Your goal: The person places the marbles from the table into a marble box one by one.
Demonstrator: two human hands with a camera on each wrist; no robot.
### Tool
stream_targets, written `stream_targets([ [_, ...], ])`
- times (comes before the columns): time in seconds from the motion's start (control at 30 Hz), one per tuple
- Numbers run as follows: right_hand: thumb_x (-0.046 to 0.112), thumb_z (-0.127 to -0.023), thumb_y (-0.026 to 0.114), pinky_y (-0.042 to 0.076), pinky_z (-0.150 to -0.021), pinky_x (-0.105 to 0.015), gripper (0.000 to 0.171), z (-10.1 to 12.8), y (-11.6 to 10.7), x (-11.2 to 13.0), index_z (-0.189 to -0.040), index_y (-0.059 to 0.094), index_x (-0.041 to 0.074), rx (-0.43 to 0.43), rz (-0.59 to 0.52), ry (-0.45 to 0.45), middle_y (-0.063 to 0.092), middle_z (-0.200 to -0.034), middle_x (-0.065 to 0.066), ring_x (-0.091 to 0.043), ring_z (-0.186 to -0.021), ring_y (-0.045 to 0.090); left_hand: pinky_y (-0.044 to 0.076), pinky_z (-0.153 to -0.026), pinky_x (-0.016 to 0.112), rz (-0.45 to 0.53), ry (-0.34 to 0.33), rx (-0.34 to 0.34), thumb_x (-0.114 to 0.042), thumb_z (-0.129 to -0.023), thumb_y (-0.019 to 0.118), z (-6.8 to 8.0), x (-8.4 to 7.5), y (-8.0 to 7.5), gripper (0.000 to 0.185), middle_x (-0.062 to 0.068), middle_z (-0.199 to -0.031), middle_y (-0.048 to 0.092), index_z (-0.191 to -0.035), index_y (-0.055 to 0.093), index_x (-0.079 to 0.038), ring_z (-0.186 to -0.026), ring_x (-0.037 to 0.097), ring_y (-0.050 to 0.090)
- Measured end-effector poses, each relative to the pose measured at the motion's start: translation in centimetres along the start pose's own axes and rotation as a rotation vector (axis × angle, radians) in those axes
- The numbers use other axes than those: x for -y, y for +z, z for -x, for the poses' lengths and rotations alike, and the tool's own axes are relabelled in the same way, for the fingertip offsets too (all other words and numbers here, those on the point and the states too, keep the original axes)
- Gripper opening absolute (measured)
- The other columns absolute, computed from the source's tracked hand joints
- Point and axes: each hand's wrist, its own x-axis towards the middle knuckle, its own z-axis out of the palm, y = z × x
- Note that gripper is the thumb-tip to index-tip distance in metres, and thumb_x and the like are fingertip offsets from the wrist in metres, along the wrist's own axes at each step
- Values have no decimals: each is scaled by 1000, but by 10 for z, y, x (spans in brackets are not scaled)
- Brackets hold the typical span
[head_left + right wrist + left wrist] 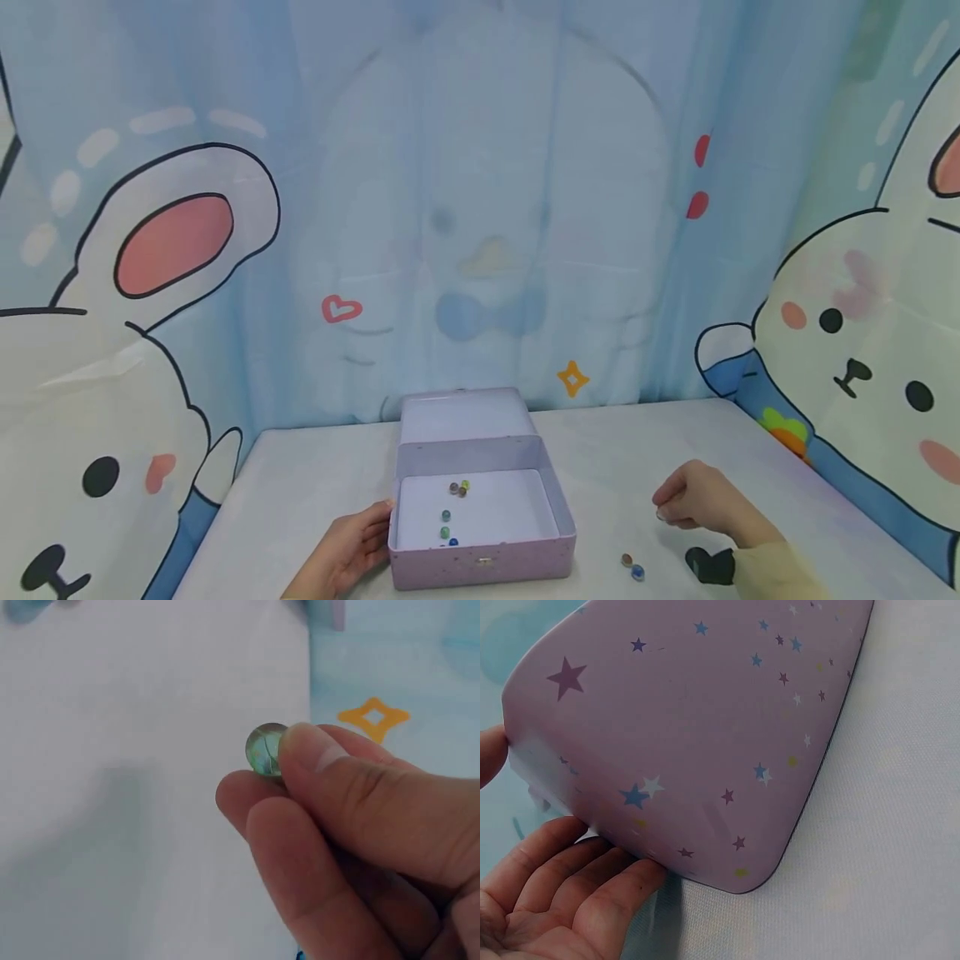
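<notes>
My right hand point(708, 504) pinches a clear, greenish glass marble point(262, 750) between thumb and fingertips, above the table right of the box. Two loose marbles, a brown one point(627, 560) and a blue one point(637, 572), lie on the table nearer me. A lilac box point(480, 567) with printed stars stands with its lid point(465, 417) tipped back. Several marbles point(446, 532) sit in its left half. My left hand point(348, 546) rests against the box's left wall, its fingertips touching the side in the left wrist view.
A pale cloth covers the table point(315, 467). Behind it hangs a blue curtain point(495, 208) with printed rabbits. A dark, rounded object point(708, 565) is beside the right sleeve.
</notes>
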Motion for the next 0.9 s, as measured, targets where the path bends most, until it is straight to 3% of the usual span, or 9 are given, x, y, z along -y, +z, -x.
stream_targets([
  [0.13, -1, -87, 75, 65, -75, -37, 16, -6, 0, 23, -102, 73, -7, 2, -49, -46, 75, -89, -5, -16, -77, 68, 48, -112, 54, -4, 23, 13, -32, -100, 66, -1, 0, -2, 74, 35, -146, 50, -143, 39, 22, -135, 43, 55],
  [0.3, -2, -87, 75, 65, -76, -38, 14, -13, 9, 57, -100, 73, -6, -1, -90, -132, 76, -90, -8, -18, -80, 72, 51, -110, 52, -4, -3, 16, -33, -99, 68, -3, 3, -1, 73, 35, -143, 54, -142, 42, 20, -131, 41, 59],
  [0.5, -1, -85, 77, 65, -76, -39, 14, -20, 23, 101, -98, 74, -5, 2, -106, -232, 77, -91, -10, -20, -81, 73, 50, -110, 53, -14, -22, 21, -32, -100, 66, -3, 6, 1, 72, 39, -146, 48, -142, 41, 21, -137, 47, 52],
  [0.77, -7, -82, 78, 65, -68, -35, 10, -28, 56, 147, -91, 76, -7, 32, -79, -366, 75, -82, -9, -17, -72, 72, 51, -110, 51, 5, -12, 2, -33, -98, 68, -7, 1, -1, 72, 35, -142, 55, -141, 44, 20, -134, 43, 56],
  [0.9, -9, -78, 79, 64, -64, -33, 9, -33, 74, 165, -85, 77, -4, 42, 6, -382, 73, -77, -7, -17, -67, 70, 50, -110, 52, 16, 3, 3, -33, -99, 67, -5, 1, -2, 72, 34, -142, 55, -141, 43, 21, -135, 43, 55],
])
